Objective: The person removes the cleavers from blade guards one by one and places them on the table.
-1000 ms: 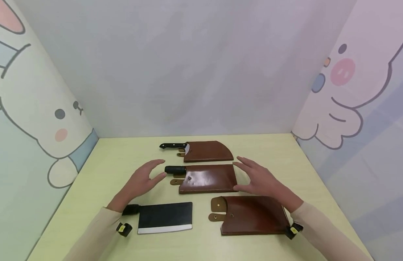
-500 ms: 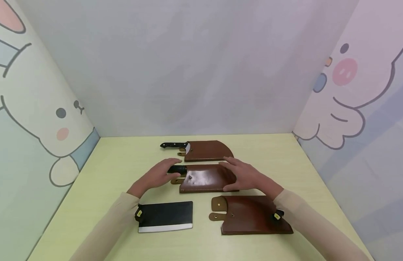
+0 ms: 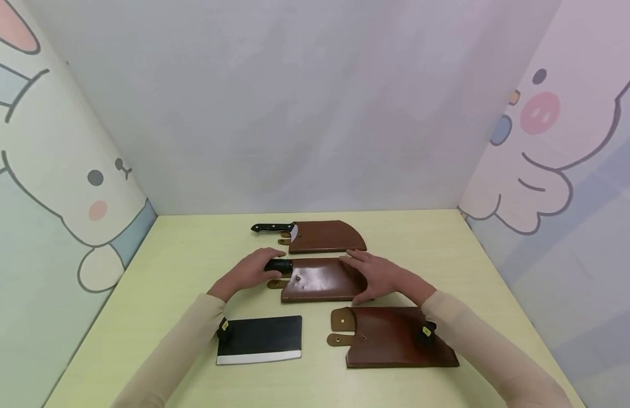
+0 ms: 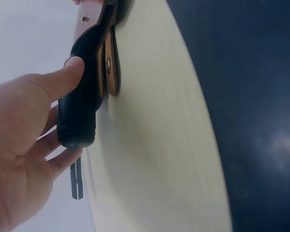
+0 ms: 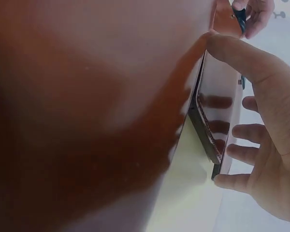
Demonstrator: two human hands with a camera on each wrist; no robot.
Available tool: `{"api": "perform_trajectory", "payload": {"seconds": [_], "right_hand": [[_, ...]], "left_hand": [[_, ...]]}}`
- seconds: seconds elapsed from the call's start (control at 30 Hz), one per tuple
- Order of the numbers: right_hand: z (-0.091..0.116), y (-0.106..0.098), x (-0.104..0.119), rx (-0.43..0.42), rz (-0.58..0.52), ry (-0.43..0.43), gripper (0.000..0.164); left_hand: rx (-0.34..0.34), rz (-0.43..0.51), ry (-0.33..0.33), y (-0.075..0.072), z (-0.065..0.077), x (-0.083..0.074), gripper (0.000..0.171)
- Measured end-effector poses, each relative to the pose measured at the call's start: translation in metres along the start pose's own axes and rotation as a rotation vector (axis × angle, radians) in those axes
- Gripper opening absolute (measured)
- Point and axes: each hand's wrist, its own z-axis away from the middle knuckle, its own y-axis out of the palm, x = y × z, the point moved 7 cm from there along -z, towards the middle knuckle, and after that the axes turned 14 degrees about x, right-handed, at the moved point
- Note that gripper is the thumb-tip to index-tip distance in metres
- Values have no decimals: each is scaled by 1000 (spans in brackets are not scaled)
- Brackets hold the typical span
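In the head view a sheathed cleaver lies crosswise on the table, its black handle (image 3: 280,266) pointing left out of a glossy brown leather sheath (image 3: 325,279). My left hand (image 3: 249,268) is at that handle. The left wrist view shows my thumb (image 4: 67,79) laid on the black grip (image 4: 79,111), with the other fingers curled behind it. Over the right end of the sheath my right hand (image 3: 377,274) spreads, thumb near the front edge and fingers toward the far edge. The right wrist view shows these fingers (image 5: 246,140) apart, loosely bent.
Behind lies a black-handled knife (image 3: 271,228) in a rounded brown sheath (image 3: 327,236). A bare black cleaver blade (image 3: 263,337) lies front left, its handle hidden by my left wrist. A larger brown sheath (image 3: 396,340) with two straps lies front right. Walls enclose the pale table (image 3: 315,385).
Both hands have moved inward, from either side of the middle sheathed cleaver to its handle and its right end. The knives and sheaths have stayed in place.
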Motion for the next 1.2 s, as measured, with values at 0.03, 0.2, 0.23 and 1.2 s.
{"api": "perform_trajectory", "payload": {"seconds": [0.03, 0.2, 0.23, 1.2], "right_hand": [[-1, 1, 0, 12, -3, 3, 114], [-7, 5, 0, 63, -5, 19, 117], [-8, 6, 0, 70, -1, 25, 117], [-14, 0, 5, 6, 54, 47, 114]], "left_hand": [[2, -1, 1, 0, -1, 0, 54], [28, 12, -10, 3, -5, 0, 51], [31, 16, -14, 3, -6, 0, 50], [-5, -43, -12, 5, -10, 1, 43]]}}
